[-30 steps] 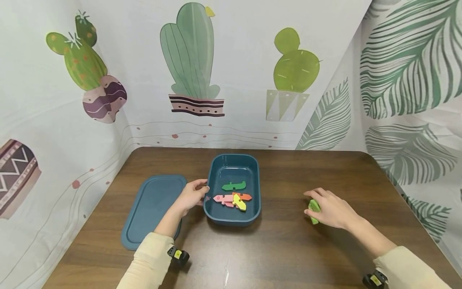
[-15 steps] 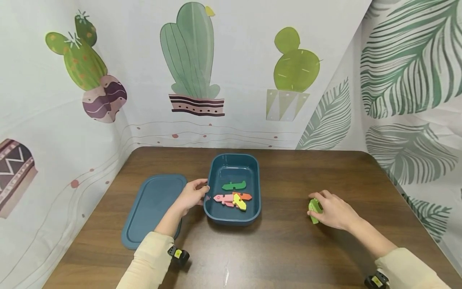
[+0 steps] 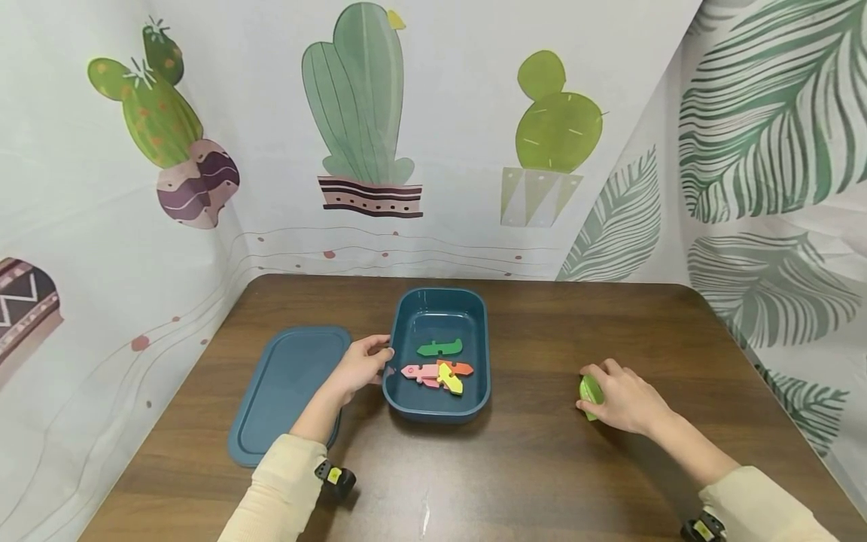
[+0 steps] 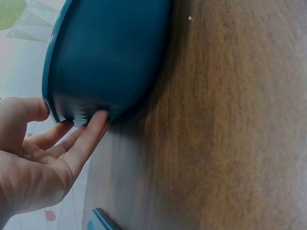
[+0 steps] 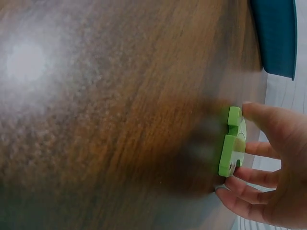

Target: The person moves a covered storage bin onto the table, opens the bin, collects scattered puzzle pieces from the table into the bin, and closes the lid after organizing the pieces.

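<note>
right hand: fingers curled round a light green piece – it stands on edge on the table, right of the tub

left hand: fingers straight, tips touching the teal tub wall – holding nothing

lid: flat, left of the tub

You are looking down at a dark brown wooden table with a visible grain and rounded corners — a soft patch of light shines on its near edge. Cloth backdrops close it in on three sides. The white back cloth carries potted cactus prints — a tall green one in a striped pot at centre. On the right, a cloth printed with large green leaves hangs in loose folds.
</note>
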`<control>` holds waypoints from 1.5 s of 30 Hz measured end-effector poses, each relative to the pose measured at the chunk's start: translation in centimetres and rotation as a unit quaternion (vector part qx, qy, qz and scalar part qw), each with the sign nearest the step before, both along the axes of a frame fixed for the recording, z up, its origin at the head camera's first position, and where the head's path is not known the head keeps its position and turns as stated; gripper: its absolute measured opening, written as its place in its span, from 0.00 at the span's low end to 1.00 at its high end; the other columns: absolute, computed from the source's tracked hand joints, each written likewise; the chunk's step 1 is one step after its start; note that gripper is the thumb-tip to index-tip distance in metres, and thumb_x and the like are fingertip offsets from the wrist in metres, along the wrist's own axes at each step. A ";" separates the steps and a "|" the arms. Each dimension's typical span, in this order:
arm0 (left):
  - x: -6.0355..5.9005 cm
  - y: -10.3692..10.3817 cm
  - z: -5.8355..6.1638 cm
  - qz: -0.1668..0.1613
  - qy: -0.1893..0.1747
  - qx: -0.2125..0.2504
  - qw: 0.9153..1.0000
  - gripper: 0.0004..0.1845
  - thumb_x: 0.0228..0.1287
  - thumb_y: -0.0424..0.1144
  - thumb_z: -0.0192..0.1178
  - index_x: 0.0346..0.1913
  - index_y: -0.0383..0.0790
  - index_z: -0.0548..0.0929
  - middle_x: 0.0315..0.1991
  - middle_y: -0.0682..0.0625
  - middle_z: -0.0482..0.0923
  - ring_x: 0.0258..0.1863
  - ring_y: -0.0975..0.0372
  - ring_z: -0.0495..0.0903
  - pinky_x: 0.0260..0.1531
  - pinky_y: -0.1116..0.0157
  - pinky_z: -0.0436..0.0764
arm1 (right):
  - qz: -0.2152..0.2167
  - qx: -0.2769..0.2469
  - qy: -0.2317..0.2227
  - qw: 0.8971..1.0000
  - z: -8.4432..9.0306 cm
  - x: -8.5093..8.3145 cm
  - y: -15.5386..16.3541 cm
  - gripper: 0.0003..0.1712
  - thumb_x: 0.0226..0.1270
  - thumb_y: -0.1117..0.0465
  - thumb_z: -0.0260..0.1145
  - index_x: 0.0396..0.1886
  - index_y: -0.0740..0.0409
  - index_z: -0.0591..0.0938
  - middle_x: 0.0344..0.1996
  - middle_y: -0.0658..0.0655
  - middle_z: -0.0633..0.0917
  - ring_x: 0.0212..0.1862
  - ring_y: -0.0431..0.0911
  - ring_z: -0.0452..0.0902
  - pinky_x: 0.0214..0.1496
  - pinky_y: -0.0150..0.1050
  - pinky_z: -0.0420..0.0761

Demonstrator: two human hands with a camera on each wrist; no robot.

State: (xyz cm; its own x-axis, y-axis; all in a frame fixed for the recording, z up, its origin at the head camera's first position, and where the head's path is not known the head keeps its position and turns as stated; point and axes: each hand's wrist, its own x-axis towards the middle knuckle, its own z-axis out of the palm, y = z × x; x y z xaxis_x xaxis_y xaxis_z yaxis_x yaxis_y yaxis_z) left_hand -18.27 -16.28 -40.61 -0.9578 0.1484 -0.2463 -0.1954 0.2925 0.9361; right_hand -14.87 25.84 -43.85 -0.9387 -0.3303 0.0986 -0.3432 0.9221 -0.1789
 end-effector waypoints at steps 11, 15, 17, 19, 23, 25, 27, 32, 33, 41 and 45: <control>0.0 0.0 -0.1 -0.001 -0.002 -0.002 1.000 0.23 0.67 0.33 0.49 0.63 0.28 0.65 0.54 0.31 0.72 0.44 0.44 0.79 0.40 0.51 0.81 | 0.024 -0.011 0.016 1.000 0.0 0.0 -0.1 0.26 0.45 0.57 0.73 0.46 0.59 0.78 0.34 0.63 0.76 0.27 0.50 0.73 0.21 0.39 0.73; -0.7 -0.3 -1.1 0.001 -0.002 0.001 1.000 0.24 0.66 0.34 0.50 0.63 0.29 0.65 0.54 0.32 0.72 0.43 0.44 0.79 0.39 0.51 0.81 | 0.036 -0.015 0.023 0.999 0.0 0.0 -0.1 0.25 0.45 0.58 0.73 0.45 0.59 0.78 0.31 0.62 0.76 0.24 0.48 0.72 0.21 0.37 0.72; -1.1 -0.4 -1.9 0.004 -0.002 0.004 1.000 0.23 0.66 0.34 0.51 0.63 0.31 0.66 0.53 0.32 0.73 0.42 0.46 0.80 0.38 0.52 0.81 | 0.036 -0.014 0.020 0.999 0.0 0.0 -0.1 0.25 0.45 0.59 0.73 0.45 0.59 0.78 0.31 0.62 0.75 0.24 0.47 0.71 0.20 0.37 0.71; -1.4 -0.5 -2.5 0.010 -0.001 0.006 1.000 0.23 0.66 0.35 0.51 0.63 0.32 0.67 0.52 0.34 0.74 0.41 0.47 0.80 0.36 0.53 0.82 | 0.033 -0.013 0.017 0.999 0.0 0.0 -0.1 0.25 0.46 0.59 0.73 0.46 0.59 0.77 0.30 0.61 0.75 0.24 0.47 0.71 0.20 0.37 0.71; -1.5 -0.5 -3.0 0.018 0.004 0.005 1.000 0.22 0.66 0.35 0.51 0.62 0.34 0.68 0.51 0.36 0.75 0.38 0.51 0.81 0.34 0.56 0.83 | 0.026 -0.008 0.012 1.000 0.0 0.0 -0.1 0.25 0.46 0.59 0.72 0.46 0.57 0.78 0.29 0.59 0.75 0.24 0.48 0.70 0.19 0.37 0.70; -1.5 -0.5 -3.0 0.020 0.005 0.004 1.000 0.22 0.65 0.34 0.51 0.61 0.34 0.69 0.50 0.36 0.76 0.37 0.52 0.81 0.33 0.56 0.83 | 0.023 -0.005 0.009 1.000 0.0 0.0 -0.1 0.24 0.46 0.59 0.72 0.46 0.56 0.78 0.30 0.58 0.75 0.25 0.48 0.71 0.19 0.37 0.69; -1.5 -0.5 -3.0 0.022 0.006 0.003 1.000 0.22 0.65 0.34 0.51 0.61 0.34 0.69 0.49 0.36 0.76 0.36 0.53 0.82 0.32 0.57 0.83 | 0.020 -0.001 0.006 1.000 0.0 -0.1 -0.1 0.24 0.47 0.59 0.72 0.47 0.56 0.77 0.30 0.57 0.75 0.25 0.49 0.71 0.18 0.36 0.69; -1.5 -0.4 -2.9 0.020 0.005 0.003 1.000 0.22 0.65 0.34 0.51 0.62 0.34 0.68 0.50 0.36 0.76 0.35 0.53 0.81 0.32 0.57 0.83 | 0.015 0.003 -0.002 1.000 -0.1 -0.1 -0.2 0.24 0.47 0.59 0.71 0.47 0.55 0.77 0.31 0.57 0.75 0.26 0.49 0.70 0.18 0.35 0.69; -1.4 -0.4 -2.9 0.020 0.004 0.004 1.000 0.22 0.65 0.34 0.51 0.62 0.34 0.68 0.50 0.36 0.76 0.35 0.53 0.81 0.32 0.57 0.83 | 0.014 0.003 -0.004 1.000 -0.1 -0.1 -0.2 0.24 0.47 0.59 0.71 0.46 0.54 0.77 0.31 0.57 0.75 0.26 0.49 0.70 0.18 0.35 0.68; -1.4 -0.5 -2.9 0.019 0.005 0.005 1.000 0.22 0.65 0.34 0.51 0.62 0.33 0.68 0.50 0.36 0.76 0.34 0.54 0.81 0.32 0.58 0.83 | 0.010 0.001 -0.015 1.000 0.0 -0.3 -0.3 0.23 0.46 0.59 0.69 0.45 0.55 0.76 0.30 0.57 0.73 0.26 0.48 0.67 0.18 0.34 0.67; -1.5 -0.5 -2.9 0.018 0.005 0.005 1.000 0.22 0.65 0.34 0.51 0.62 0.33 0.68 0.50 0.36 0.76 0.34 0.54 0.82 0.32 0.58 0.83 | 0.011 -0.002 -0.015 1.000 0.1 -0.4 -0.3 0.23 0.45 0.60 0.69 0.44 0.55 0.76 0.29 0.56 0.73 0.26 0.48 0.68 0.18 0.34 0.67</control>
